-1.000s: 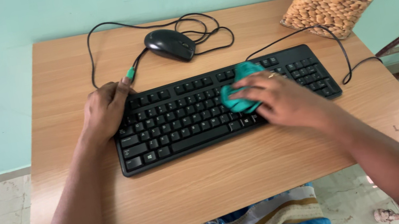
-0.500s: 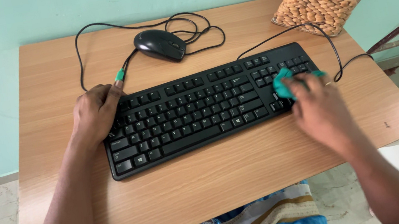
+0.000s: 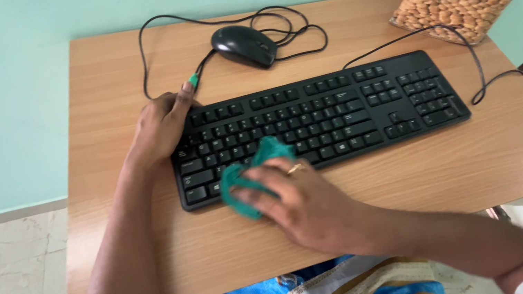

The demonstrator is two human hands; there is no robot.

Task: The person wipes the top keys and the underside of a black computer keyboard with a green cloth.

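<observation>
Keyboard (image 3: pixel 317 124): black, lies across middle of wooden surface (image 3: pixel 379 184). Left hand (image 3: pixel 160 124): fingers curled, pressing keyboard's far-left corner. Right hand (image 3: pixel 301 200): fingers clamped on green cloth (image 3: pixel 248 173) at near-left keys. Mouse (image 3: pixel 244 46) with looped cable (image 3: pixel 284 24) behind. Risk: cloth snags keycap, lifts it; weak left-hand hold lets keyboard slide toward cable.

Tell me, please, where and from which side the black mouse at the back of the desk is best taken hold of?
Probably from above, fingers and thumb on the two long flanks of the mouse. Its domed body lies flat on the desk with bare wood either side, and the cable coils behind it to the right, so a top-down grip at mid-body keeps clear of the loops.
</observation>
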